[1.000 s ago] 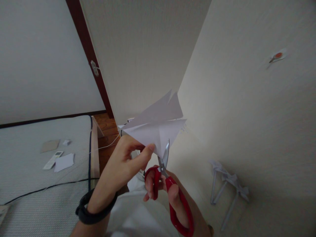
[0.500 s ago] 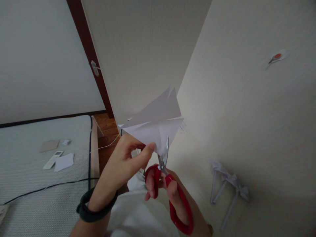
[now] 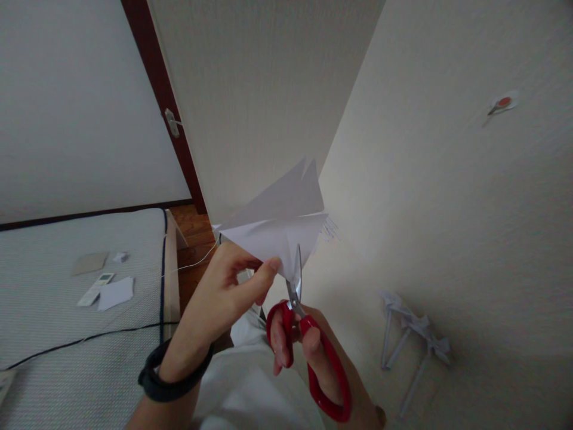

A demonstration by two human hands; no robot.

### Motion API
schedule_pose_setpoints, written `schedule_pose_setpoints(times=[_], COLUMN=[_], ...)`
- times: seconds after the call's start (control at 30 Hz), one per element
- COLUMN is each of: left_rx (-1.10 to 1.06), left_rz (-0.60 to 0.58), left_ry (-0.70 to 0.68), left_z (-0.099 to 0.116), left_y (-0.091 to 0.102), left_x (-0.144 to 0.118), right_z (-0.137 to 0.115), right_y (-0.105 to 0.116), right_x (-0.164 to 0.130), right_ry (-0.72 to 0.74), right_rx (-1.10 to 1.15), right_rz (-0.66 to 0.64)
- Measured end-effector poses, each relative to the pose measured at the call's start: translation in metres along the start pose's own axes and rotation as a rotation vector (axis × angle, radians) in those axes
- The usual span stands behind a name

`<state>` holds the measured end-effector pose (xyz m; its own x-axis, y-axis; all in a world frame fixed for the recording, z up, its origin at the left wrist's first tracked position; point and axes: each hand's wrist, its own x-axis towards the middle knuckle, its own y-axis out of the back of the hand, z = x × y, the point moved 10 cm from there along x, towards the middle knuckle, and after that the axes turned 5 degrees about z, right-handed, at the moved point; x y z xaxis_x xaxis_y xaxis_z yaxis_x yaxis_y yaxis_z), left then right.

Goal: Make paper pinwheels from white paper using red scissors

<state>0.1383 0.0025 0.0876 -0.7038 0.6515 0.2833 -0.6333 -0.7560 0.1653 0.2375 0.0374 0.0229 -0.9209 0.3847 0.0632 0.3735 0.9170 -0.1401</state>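
My left hand (image 3: 237, 286), with a black band on the wrist, pinches a folded sheet of white paper (image 3: 273, 206) by its lower edge. The paper is roughly triangular, with slits at its upper tip and a fringe of thin strips at its right edge. My right hand (image 3: 308, 346) has its thumb and fingers through the red loops of a pair of scissors (image 3: 293, 295). The blades point upward around the paper's lower right part, close to my left thumb. One blade lies in front of the sheet; the other is partly hidden behind it.
On the left a mattress (image 3: 49, 239) bears a white remote control (image 3: 95, 291), white paper cards (image 3: 116, 294) and a black cable (image 3: 80, 341). A door handle (image 3: 172, 123) is ahead. White paper shapes (image 3: 418, 325) hang on the right wall, with a hook (image 3: 502, 104) higher up.
The scissor blades have closed further on the paper, and their loops have drawn nearer together. The paper has shifted slightly left. My left hand has hardly moved.
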Motion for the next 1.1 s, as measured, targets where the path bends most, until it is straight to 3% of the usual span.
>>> schedule_pose_setpoints(times=[0.9, 1.1], left_rx=[-0.073, -0.047], left_rz=[0.019, -0.024], left_ry=[0.026, 0.019], left_z=[-0.002, -0.003], left_y=[-0.001, -0.003], left_x=[-0.001, 0.000], right_z=[0.010, 0.014], right_y=[0.006, 0.009], right_x=[-0.001, 0.001], right_ry=[-0.077, -0.094], right_rx=[0.008, 0.028], right_rz=[0.082, 0.111])
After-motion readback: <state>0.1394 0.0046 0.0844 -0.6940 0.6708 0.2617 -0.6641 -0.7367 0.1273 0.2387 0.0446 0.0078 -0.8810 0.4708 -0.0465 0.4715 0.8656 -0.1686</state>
